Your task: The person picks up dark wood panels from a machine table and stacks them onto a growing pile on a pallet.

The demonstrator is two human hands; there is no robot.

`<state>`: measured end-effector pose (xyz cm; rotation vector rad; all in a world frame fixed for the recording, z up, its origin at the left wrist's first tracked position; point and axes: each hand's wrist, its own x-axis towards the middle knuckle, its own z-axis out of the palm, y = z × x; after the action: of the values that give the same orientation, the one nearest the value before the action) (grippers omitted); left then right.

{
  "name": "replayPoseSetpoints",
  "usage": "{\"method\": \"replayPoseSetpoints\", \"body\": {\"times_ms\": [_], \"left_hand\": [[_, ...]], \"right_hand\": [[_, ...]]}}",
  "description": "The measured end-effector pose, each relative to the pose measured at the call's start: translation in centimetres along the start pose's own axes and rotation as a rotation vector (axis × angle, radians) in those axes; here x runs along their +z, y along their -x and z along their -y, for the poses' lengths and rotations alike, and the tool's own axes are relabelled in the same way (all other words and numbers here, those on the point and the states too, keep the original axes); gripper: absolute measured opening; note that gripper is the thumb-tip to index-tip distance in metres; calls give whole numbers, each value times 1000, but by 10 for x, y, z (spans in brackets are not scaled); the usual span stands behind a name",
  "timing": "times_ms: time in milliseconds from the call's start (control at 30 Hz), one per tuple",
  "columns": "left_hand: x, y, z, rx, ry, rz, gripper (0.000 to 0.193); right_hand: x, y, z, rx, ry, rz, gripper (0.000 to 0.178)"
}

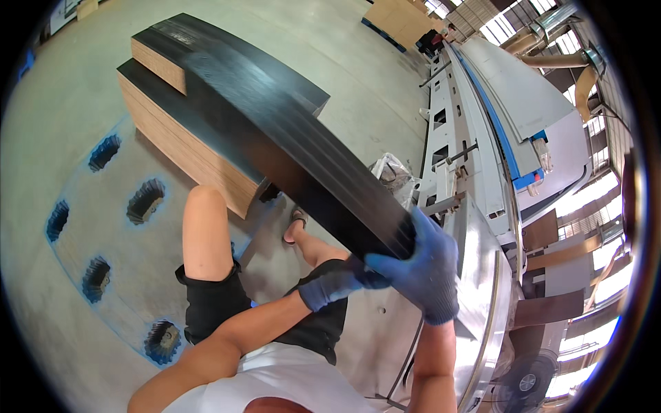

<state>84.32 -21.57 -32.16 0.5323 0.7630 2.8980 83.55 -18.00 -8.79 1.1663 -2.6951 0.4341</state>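
A bundle of several long black boards [310, 155] slants from the far left toward my hands, its near end raised off the floor. My right hand [428, 268], in a blue knitted glove, wraps round that near end, thumb on the side. Below the same end is my left hand [339, 283], also gloved, closed at the boards' lower edge with its fingertips partly hidden. The bundle's far part lies over a stack of black-faced boards [186, 141] with wood-coloured edges, standing beyond my knee.
Close on the right runs a long grey machine [475, 144] with a blue strip and a metal front panel [482, 296]. A clear plastic bag [394, 172] sits beside it. A pallet of cardboard-coloured sheets [398, 24] and another person [432, 41] are far off. Left, the floor mat [113, 227] has dark jagged patches.
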Motion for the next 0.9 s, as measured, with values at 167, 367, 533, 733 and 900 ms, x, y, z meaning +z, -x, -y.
{"method": "replayPoseSetpoints", "body": {"times_ms": [167,367,533,733,900], "left_hand": [[-47,22,-46,203,9,-296,66],[-92,100,-99,426,-157,-639,61],[-92,130,-118,516,-267,-731,58],[-69,112,-129,592,-203,-822,46],[-95,103,-113,479,17,-950,31]], "right_hand": [[33,-50,54,-105,-50,76,57],[110,-81,89,-254,-302,133,56],[151,-113,95,-208,-396,426,55],[221,-140,57,-248,-608,632,63],[242,-128,-3,-208,-732,729,58]]}}
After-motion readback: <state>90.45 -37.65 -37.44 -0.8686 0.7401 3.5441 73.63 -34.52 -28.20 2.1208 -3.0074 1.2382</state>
